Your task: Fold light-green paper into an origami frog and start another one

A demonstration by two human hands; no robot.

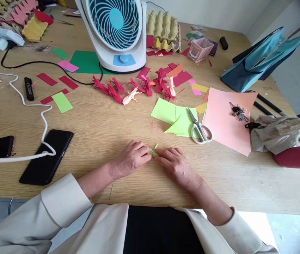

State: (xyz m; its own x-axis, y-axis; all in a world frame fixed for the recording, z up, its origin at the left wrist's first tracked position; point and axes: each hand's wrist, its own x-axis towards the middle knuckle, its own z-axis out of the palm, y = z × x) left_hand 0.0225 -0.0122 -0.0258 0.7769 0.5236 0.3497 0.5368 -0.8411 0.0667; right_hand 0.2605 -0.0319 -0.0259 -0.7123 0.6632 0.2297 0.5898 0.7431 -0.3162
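Observation:
Between my two hands, low over the wooden table (pixel 107 134), is a small folded piece of light green paper (pixel 153 152) with a thin strip sticking up. My left hand (pixel 132 158) pinches its left side with curled fingers. My right hand (pixel 177 165) has its fingers closed on the right side of the same piece. The fingertips hide part of the folds. Beyond my right hand lie light green paper sheets (pixel 165 111) and white-handled scissors (pixel 200 128). Farther back are several folded red paper figures (pixel 115 93) and pale peach ones (pixel 131 96).
A white fan (pixel 123 61) stands at the back centre, beside egg cartons (pixel 163 26). To the right are a pink sheet (pixel 226 120), keys (pixel 239 112) and a blue bag (pixel 255 63). A black phone (pixel 46 158) under a white cable (pixel 44 123) lies left, near a marker (pixel 29 89).

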